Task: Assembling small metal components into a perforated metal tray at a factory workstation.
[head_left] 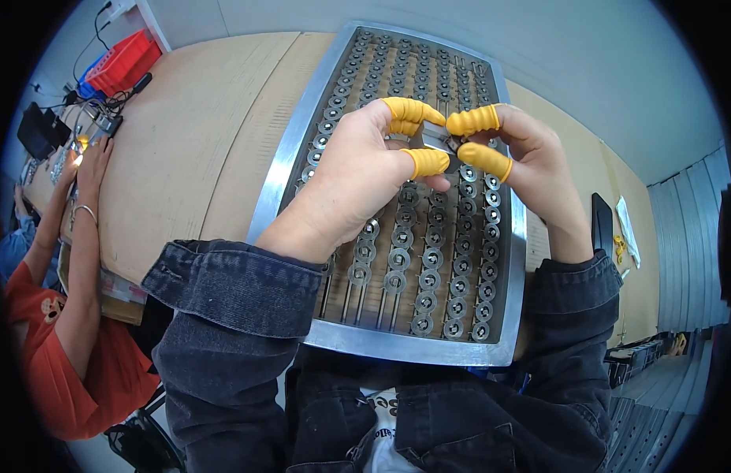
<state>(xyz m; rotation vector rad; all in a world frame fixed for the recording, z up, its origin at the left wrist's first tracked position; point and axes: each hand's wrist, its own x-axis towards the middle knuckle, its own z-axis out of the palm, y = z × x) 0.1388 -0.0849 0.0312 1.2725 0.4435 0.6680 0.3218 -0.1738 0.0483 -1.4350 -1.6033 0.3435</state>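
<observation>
Yellow finger cots cover the fingertips of both my hands. Between my left hand (353, 162) and right hand (527, 150) is a small grey metal block (433, 135), raised over a metal-framed rack. The left thumb and fingers pinch the block from its left side. My right thumb and forefinger close on its right end, at a small dark piece (453, 145) too small to make out. Below lies the rack (416, 344), its rods carrying rows of round, washer-like metal discs (398, 258). My hands hide part of the rack's middle.
The rack rests on a brown-topped table (176, 158). At the right are a dark flat object (602, 225), a white strip (628, 229) and yellow finger cots (619, 247). A person in an orange shirt (89, 370) works at the left, near a red basket (127, 63).
</observation>
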